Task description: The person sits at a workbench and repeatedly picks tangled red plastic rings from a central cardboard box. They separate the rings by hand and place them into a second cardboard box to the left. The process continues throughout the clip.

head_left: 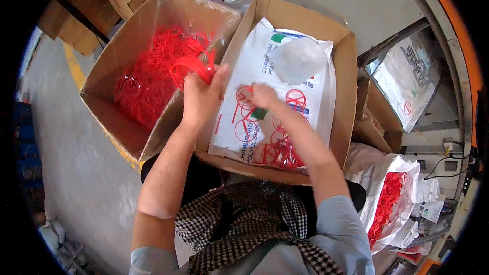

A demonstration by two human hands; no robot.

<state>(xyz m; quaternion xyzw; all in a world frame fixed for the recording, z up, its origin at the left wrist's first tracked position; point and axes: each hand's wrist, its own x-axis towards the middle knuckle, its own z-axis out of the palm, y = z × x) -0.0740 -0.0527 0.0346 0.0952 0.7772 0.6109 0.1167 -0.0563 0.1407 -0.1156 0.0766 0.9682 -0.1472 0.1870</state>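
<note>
Clutching red plastic loops (192, 70) in the left hand (204, 89) beside the left carton (109, 66); holding the right hand (262, 94), the nearer, at a red ring (241, 94) just leftward on the white sack (322, 97); cannot tell whether pinching.

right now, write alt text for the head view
A person's left hand holds a red bunch near a cardboard box of tangled red pieces; the right hand, blurred, is at a red ring on a white sack in another box.

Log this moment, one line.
left hand: holding red loops | right hand: at red ring, grip unclear | white sack: in box
</note>
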